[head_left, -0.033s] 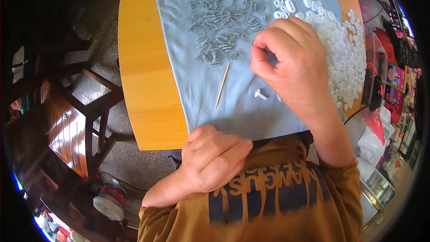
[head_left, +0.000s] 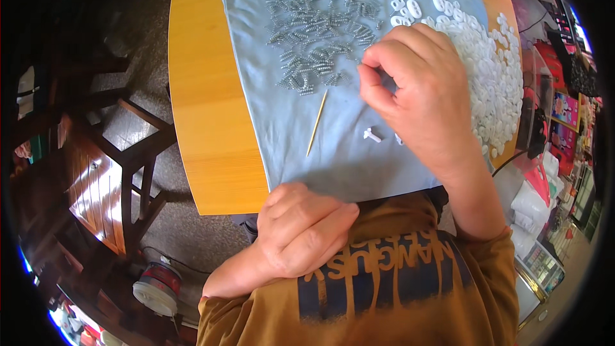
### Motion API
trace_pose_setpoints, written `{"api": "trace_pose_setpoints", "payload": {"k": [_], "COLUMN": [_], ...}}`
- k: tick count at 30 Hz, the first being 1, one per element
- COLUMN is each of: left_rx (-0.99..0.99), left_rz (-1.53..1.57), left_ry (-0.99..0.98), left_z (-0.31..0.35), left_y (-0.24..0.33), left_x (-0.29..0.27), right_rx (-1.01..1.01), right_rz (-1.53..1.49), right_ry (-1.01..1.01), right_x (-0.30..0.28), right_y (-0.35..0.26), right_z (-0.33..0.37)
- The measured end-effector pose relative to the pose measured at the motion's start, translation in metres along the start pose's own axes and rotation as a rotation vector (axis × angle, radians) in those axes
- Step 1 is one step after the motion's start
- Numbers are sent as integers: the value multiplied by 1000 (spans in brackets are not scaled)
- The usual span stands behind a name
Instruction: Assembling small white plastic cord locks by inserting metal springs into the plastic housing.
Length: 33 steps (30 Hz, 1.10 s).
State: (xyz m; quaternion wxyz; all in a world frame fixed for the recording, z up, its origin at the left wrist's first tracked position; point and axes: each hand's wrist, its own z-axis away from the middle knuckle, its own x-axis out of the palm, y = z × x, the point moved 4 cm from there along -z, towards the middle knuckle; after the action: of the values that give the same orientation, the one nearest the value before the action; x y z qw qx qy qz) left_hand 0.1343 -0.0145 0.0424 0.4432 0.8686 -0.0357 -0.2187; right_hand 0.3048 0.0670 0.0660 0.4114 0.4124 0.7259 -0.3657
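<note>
Moved since the earlier frame: right hand [head_left: 423, 83], slightly at most. Table [head_left: 211, 122]: wooden. Cloth [head_left: 346, 170]: blue, atop it. White pieces [head_left: 493, 83]: heaped at right. Springs [head_left: 314, 24]: spread, far side. Left hand [head_left: 304, 230]: curled at the cloth's near edge; grip could not be told. Right hand: fingertips pinched together beside the springs, any contents hidden. Stick [head_left: 317, 123]: lay below the springs. Step, apparently: fingertip handling of springs; next move called for a steady pinch.

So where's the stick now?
Head view, near the middle: the stick lies on the blue cloth, below the springs and left of the right hand.
</note>
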Motion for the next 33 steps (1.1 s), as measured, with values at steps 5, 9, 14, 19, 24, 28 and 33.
{"api": "trace_pose_setpoints", "payload": {"k": [5,9,14,19,24,28,33], "left_rx": [10,-2,-65,-160,-222,-272,-249], "left_rz": [15,13,-12,-222,-341,-445,-405], "left_ry": [17,30,84,130,160,225,199], "left_z": [4,4,8,18,29,37,37], "left_y": [3,3,0,-5,-6,-3,-4], "left_x": [-10,-15,-32,-50,-62,-69,-68], "right_rx": [33,67,54,-108,-227,-292,-264], "right_rz": [-62,-88,-196,-342,-307,-263,-302], "right_ry": [-113,-155,-109,-100,-128,-157,-144], "right_x": [-7,-5,-8,7,26,36,33], "right_y": [1,2,-6,-57,-93,-101,-98], "right_z": [-2,-5,-5,-13,-17,-18,-14]}}
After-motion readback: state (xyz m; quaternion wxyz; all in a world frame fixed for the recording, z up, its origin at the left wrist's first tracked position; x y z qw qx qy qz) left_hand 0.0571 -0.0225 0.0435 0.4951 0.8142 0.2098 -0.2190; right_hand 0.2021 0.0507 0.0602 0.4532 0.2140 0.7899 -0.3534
